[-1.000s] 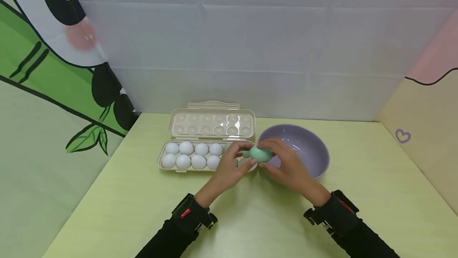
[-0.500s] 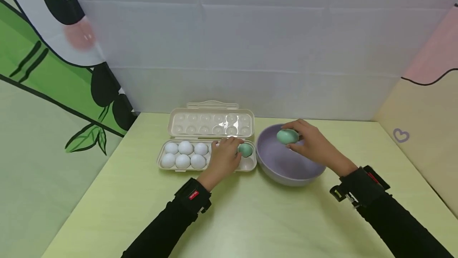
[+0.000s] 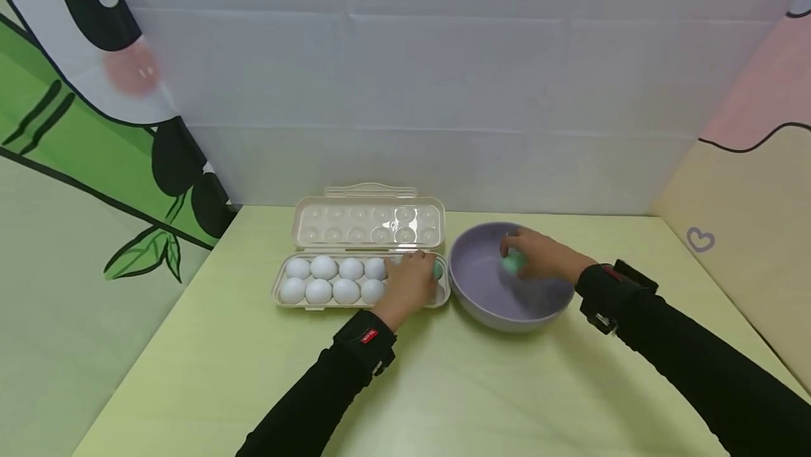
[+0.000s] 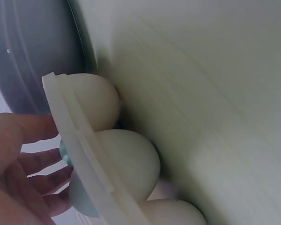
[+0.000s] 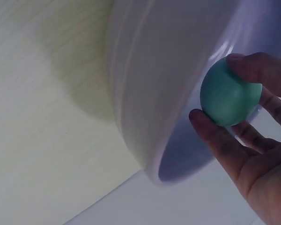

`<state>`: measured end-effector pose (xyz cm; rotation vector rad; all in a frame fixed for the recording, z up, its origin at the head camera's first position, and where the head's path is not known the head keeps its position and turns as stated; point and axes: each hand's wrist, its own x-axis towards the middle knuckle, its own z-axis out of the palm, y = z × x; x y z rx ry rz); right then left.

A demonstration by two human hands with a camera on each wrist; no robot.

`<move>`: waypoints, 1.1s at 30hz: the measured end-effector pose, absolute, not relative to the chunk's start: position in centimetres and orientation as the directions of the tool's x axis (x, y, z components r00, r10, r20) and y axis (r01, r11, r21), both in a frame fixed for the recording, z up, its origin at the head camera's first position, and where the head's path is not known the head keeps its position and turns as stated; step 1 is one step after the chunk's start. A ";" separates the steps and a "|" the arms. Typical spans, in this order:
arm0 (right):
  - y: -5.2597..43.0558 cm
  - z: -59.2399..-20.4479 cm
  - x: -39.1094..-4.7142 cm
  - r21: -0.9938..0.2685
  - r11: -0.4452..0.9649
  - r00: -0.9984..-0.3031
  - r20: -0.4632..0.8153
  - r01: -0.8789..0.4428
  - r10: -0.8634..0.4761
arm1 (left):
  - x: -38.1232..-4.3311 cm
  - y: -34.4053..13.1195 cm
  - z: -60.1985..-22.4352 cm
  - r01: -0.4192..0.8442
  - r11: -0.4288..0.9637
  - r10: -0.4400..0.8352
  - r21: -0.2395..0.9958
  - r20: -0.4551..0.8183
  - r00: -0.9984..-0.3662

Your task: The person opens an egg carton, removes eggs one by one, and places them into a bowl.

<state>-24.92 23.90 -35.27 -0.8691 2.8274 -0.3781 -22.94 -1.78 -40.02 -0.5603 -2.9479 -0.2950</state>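
Note:
My right hand (image 3: 546, 255) holds a green egg (image 5: 227, 96) between thumb and fingers, low inside the purple bowl (image 3: 500, 317). In the right wrist view the egg sits just within the bowl's rim. My left hand (image 3: 410, 284) is over the right end of an open egg carton (image 3: 366, 251), its fingers curled around a second green egg (image 3: 438, 270), which is mostly hidden. The left wrist view shows a sliver of that egg behind the carton's edge, between thumb and fingers. White eggs (image 3: 324, 267) fill the carton's left part.
The carton's clear lid (image 3: 369, 221) lies folded back toward the wall (image 3: 494, 91). Bowl and carton stand side by side, almost touching, on a light yellow-green table (image 3: 209, 365).
Both hands first held one green egg together above the carton. Then they separated: the right carried its egg right and down into the bowl, while the left moved onto the other green egg.

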 end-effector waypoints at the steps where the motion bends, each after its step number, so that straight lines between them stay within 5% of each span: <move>1: 23.8 -35.4 -25.0 -0.272 0.803 -0.817 -0.094 -0.529 -0.570 | -22.9 -1.7 -40.1 0.374 0.912 0.349 0.167 0.158 -0.924; 11: 23.1 -36.7 -24.9 -0.250 0.835 -0.826 -0.173 -0.491 -0.537 | -22.9 -1.5 -40.4 0.353 0.925 0.319 0.144 0.211 -0.924; 33: 23.7 -38.0 -24.5 -0.288 0.846 -0.864 -0.103 -0.449 -0.493 | -23.5 -1.3 -40.9 0.368 0.928 0.347 0.053 0.234 -0.908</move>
